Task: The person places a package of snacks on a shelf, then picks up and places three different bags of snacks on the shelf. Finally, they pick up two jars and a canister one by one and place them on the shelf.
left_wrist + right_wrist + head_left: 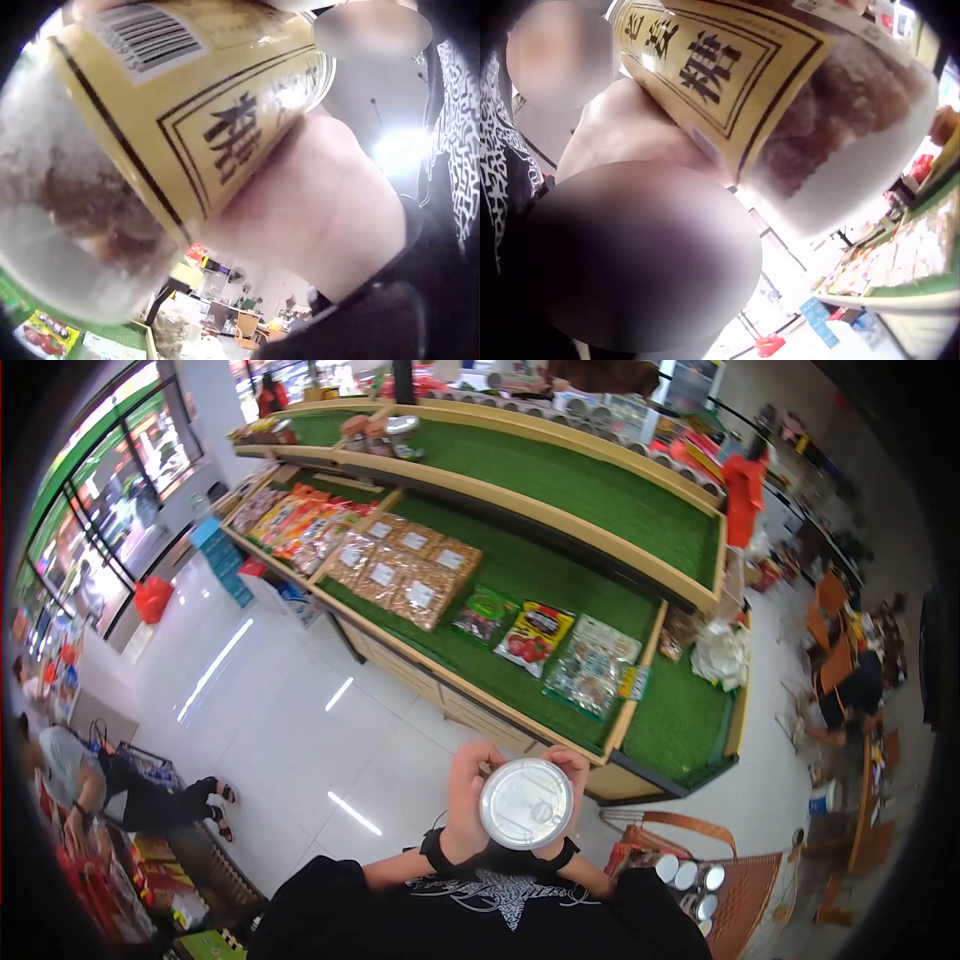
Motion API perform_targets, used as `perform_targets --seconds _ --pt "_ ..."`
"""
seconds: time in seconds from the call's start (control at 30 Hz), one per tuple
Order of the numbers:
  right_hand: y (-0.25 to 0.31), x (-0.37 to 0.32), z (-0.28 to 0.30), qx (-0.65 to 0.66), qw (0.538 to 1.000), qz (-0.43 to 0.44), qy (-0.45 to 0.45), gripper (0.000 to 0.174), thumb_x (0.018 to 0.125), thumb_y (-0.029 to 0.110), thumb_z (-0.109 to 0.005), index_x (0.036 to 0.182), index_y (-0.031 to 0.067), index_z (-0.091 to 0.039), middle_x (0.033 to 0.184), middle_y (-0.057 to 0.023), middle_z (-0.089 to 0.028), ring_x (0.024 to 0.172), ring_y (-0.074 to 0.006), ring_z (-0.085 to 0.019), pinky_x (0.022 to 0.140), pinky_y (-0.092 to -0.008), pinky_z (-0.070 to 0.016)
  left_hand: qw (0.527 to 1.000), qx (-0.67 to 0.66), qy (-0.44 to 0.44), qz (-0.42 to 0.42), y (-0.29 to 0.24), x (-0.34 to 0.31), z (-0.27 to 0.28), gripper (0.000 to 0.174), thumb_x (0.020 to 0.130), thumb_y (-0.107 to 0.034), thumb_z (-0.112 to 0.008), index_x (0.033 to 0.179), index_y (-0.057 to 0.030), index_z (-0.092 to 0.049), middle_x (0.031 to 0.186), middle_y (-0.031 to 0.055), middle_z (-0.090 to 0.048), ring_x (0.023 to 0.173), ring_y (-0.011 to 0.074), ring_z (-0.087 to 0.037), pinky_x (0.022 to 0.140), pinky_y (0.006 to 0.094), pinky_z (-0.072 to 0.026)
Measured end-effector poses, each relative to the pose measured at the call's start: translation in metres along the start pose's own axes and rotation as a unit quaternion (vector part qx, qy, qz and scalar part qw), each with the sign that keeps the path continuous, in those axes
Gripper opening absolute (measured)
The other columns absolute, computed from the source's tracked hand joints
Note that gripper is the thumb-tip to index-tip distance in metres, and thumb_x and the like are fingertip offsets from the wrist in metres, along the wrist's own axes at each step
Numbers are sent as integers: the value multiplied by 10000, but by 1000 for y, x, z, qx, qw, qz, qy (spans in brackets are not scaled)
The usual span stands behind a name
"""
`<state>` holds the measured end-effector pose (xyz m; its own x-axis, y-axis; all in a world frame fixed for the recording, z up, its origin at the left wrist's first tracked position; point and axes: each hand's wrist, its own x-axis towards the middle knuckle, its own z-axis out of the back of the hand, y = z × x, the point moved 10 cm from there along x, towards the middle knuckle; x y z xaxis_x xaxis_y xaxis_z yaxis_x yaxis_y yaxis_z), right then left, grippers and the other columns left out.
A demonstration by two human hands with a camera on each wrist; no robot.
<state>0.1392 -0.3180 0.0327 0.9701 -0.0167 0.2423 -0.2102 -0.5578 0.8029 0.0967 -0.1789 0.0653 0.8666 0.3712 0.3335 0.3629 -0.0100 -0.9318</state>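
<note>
Between both hands is a clear jar (pixel 526 804) of brown, white-dusted candy pieces, its silver lid with a pull ring facing up toward the head camera. My left hand (pixel 466 800) grips its left side, and my right hand (pixel 573 775) grips the right side. Up close in the left wrist view, the jar (pixel 240 150) shows a yellow label with a barcode and dark characters. The right wrist view has the same label on the jar (pixel 720 82) and the candy through its clear lower part.
Ahead stands a tiered wooden display shelf (pixel 440 685) lined with green turf, bearing bagged snacks (pixel 535 638) and trays of packaged nuts (pixel 405 568). Several lidded jars (pixel 685 876) sit in a brown woven basket (pixel 745 900) at lower right. A seated person (pixel 120 790) is at left.
</note>
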Motion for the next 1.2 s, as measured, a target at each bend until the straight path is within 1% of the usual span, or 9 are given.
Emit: perform_targets --seconds 0.13,0.2,0.63,0.7,0.73,0.83,0.97,1.07,1.2 --pt "-30 20 -34 -75 997 2 24 272 829 279 -465 931 29 -433 886 -78 -408 780 -143 -393 729 -268 -338 984 121 -112 -62 4 6 44 423 886 -408 -319 922 -4 -438 919 87 -416 885 178 -408 803 283 -326" --pt "-39 32 -56 -51 995 -6 84 234 826 241 -446 920 27 -435 887 -80 -409 782 -142 -395 732 -266 -337 979 -20 -200 -39 28 7 67 394 892 -396 -322 939 -14 -408 910 69 -380 885 160 -372 829 279 -304" --pt "-137 157 -163 26 969 -87 229 163 850 151 -388 935 15 -413 905 -79 -428 787 -122 -403 767 -249 -350 962 -46 -267 -33 60 148 125 165 871 -174 -344 954 -40 -393 919 47 -371 852 125 -383 810 240 -322" --pt "-145 179 -166 25 983 -40 179 138 842 103 -378 945 15 -405 919 -79 -425 792 -125 -404 776 -249 -353 915 95 -389 -48 60 159 143 162 876 -160 -333 960 -37 -398 928 45 -383 855 122 -392 798 236 -336" --pt "-159 186 -167 47 978 -87 183 124 839 66 -359 945 19 -404 927 -79 -423 798 -126 -404 782 -246 -355 927 -5 -372 -34 68 169 139 167 893 -142 -312 974 -31 -405 923 47 -403 852 119 -404 780 234 -349" --pt "-184 203 -169 15 957 -167 236 128 852 46 -326 947 17 -405 931 -84 -427 824 -129 -419 794 -243 -357 945 -18 -325 -6 87 188 134 177 904 -134 -300 996 -28 -408 906 48 -418 839 120 -413 771 231 -356" --pt "-182 232 -166 -33 976 -104 190 160 866 61 -304 975 11 -409 956 -93 -426 871 -134 -414 826 -258 -350 933 -15 -359 10 96 214 133 213 904 -146 -282 988 -15 -428 896 50 -422 831 122 -417 779 236 -352" --pt "-198 247 -158 6 977 -144 159 160 870 73 -301 969 2 -405 968 -97 -427 885 -143 -412 851 -263 -339 922 9 -387 -4 100 231 132 218 897 -137 -279 990 -7 -427 899 54 -424 833 125 -414 787 239 -347" --pt "-211 262 -139 -27 983 -132 128 147 866 72 -305 949 3 -406 963 -92 -424 880 -148 -410 861 -264 -330 965 -49 -250 57 130 263 117 197 879 -89 -301 1029 -3 -396 940 63 -410 855 134 -400 809 243 -337"
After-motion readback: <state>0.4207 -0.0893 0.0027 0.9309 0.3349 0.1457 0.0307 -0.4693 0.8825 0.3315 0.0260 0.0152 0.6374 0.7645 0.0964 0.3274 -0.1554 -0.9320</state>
